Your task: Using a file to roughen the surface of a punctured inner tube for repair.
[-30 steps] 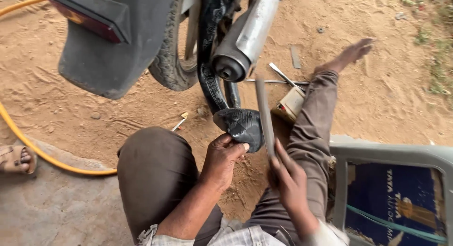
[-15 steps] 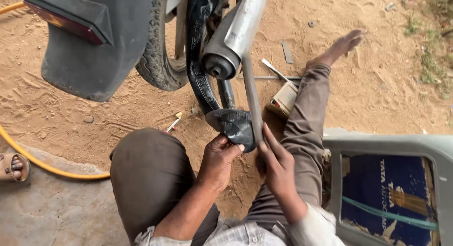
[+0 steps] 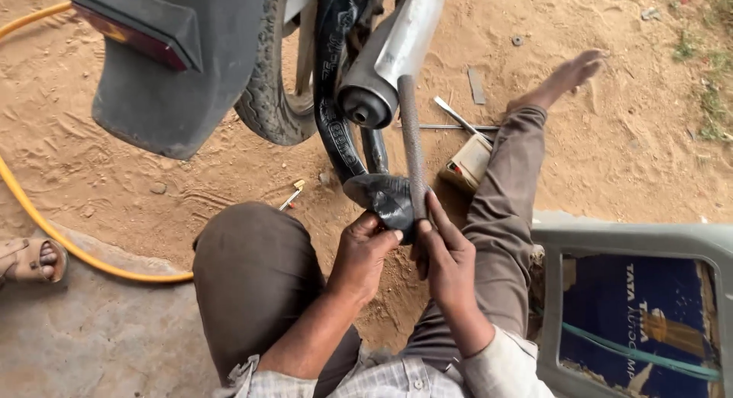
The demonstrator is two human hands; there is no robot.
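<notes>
I sit on sandy ground behind a motorcycle's rear wheel (image 3: 271, 93). A black rubber inner tube (image 3: 330, 100) hangs out of the tyre, and its folded end (image 3: 382, 198) rests between my hands. My left hand (image 3: 365, 249) pinches the tube's fold from below. My right hand (image 3: 443, 253) grips a long grey metal file (image 3: 411, 142), held upright with its lower part laid against the tube. The chrome exhaust pipe (image 3: 385, 70) is just above my hands.
A dark mudguard with a tail light (image 3: 168, 54) overhangs at the upper left. A yellow hose (image 3: 69, 245) curves along the ground at the left, near another person's sandalled foot (image 3: 30, 261). Small tools (image 3: 458, 119) and a small box (image 3: 467, 163) lie by my right leg. A grey plastic crate (image 3: 634, 245) stands at the right.
The file has swung from tilted to nearly upright and shifted left against the tube. My right hand has closed in beside my left hand.
</notes>
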